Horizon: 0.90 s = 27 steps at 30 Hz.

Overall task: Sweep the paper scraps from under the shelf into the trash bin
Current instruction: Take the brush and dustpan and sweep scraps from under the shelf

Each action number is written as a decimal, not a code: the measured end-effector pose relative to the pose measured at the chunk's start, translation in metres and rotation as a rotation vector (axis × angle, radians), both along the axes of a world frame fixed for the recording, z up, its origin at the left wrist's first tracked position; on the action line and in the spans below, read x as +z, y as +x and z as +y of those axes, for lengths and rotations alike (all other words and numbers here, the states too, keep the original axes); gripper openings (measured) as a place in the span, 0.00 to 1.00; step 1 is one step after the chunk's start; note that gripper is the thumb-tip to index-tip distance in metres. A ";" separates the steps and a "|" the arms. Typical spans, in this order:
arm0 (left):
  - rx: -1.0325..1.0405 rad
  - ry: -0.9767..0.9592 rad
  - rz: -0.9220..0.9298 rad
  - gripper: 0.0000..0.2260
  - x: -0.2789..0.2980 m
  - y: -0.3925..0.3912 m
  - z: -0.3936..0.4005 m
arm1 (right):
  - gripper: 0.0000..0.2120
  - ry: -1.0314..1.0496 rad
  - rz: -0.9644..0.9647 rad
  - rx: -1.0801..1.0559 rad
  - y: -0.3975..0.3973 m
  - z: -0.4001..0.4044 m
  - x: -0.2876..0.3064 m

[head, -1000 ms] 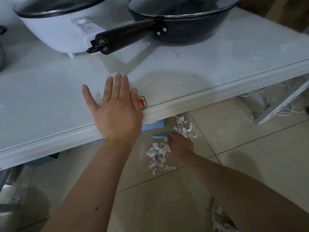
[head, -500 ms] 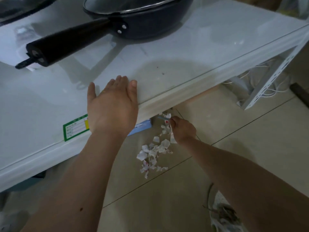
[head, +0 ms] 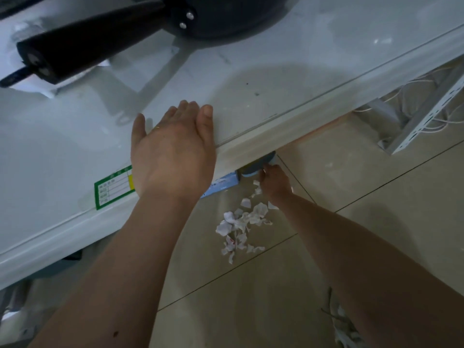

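Observation:
A loose heap of white paper scraps (head: 241, 223) lies on the tiled floor just in front of the white shelf (head: 251, 101). My left hand (head: 173, 151) rests flat, palm down, on the shelf's front edge. Down at floor level my right hand (head: 275, 183) is closed around a small blue brush (head: 259, 167), whose head reaches under the shelf lip, just beyond the scraps. Most of the brush is hidden by the shelf. No trash bin is in view.
A black pan with a long handle (head: 88, 41) stands on the shelf at the back. A blue box (head: 222, 184) lies under the shelf beside the brush. A white perforated bracket (head: 424, 116) and tangled cables sit at the right. My shoe (head: 344, 330) shows bottom right.
The view has shifted closer and rightward. My right hand has pushed further under the shelf edge, and the blue brush head now shows there. My left hand stays on the shelf.

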<state>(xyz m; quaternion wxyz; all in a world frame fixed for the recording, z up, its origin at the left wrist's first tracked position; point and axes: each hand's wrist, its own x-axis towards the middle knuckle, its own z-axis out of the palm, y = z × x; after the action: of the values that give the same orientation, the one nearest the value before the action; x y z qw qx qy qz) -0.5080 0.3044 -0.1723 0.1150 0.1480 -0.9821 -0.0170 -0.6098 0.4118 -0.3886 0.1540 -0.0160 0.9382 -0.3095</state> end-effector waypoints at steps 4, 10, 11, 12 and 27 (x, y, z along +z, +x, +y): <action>-0.009 -0.008 0.014 0.26 0.001 0.000 -0.001 | 0.21 -0.002 -0.077 0.013 -0.010 -0.012 -0.010; -0.014 -0.006 0.032 0.25 0.002 -0.001 0.002 | 0.20 0.000 -0.063 0.025 -0.022 -0.021 -0.009; -0.017 -0.008 0.034 0.25 0.002 -0.001 0.002 | 0.20 -0.002 -0.069 0.036 -0.023 -0.022 -0.009; -0.019 -0.013 0.038 0.25 0.002 -0.002 0.002 | 0.20 -0.004 -0.077 0.046 -0.024 -0.024 -0.010; -0.031 -0.076 0.078 0.25 0.000 -0.003 -0.001 | 0.17 0.295 -0.162 0.278 -0.016 -0.023 -0.007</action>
<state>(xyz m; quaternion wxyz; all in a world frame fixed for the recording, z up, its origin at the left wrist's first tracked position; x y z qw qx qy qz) -0.5112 0.3038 -0.1728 0.1586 0.1274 -0.9790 0.0128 -0.6257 0.3886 -0.3957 0.2708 -0.0974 0.9467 -0.1448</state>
